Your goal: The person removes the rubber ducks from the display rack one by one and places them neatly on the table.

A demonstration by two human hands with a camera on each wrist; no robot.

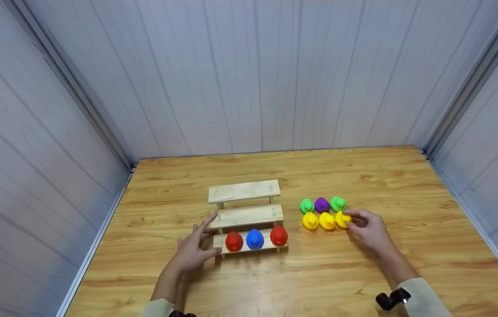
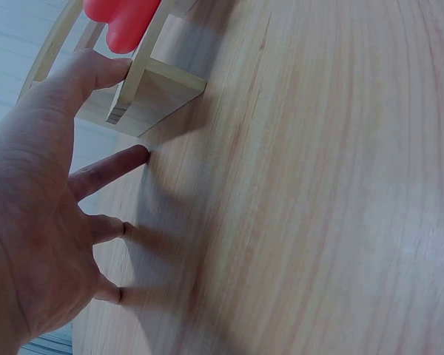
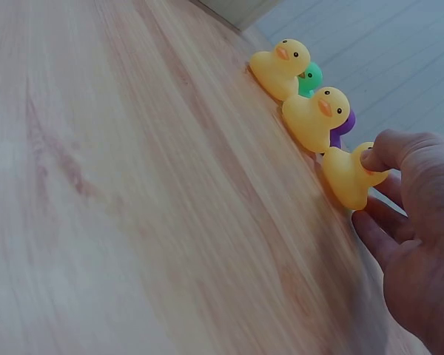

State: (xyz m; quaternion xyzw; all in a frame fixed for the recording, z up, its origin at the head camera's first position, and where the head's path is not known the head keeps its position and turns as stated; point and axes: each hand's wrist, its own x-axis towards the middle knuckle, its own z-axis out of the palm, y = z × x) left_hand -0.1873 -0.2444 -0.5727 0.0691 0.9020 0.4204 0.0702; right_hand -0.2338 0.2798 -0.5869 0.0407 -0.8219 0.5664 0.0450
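At the left end of a three-step wooden stand (image 1: 246, 216), my left hand (image 1: 192, 253) has its fingers spread. Its thumb touches the lowest step, and the index finger reaches the middle one. The left wrist view shows the other fingertips down at the tabletop. On the lowest step sit a red duck (image 1: 234, 241), a blue duck (image 1: 255, 239) and another red duck (image 1: 279, 236). To the right, my right hand (image 1: 371, 231) pinches a yellow rubber duck (image 3: 344, 177) between thumb and fingers, at the right end of the front row.
Two more yellow ducks (image 1: 310, 221) stand beside the pinched one. Behind them are a green duck (image 1: 307, 206), a purple duck (image 1: 322, 205) and a second green duck (image 1: 338, 203). Pale panel walls (image 1: 257, 79) enclose the wooden table (image 1: 319, 281) at the back and sides.
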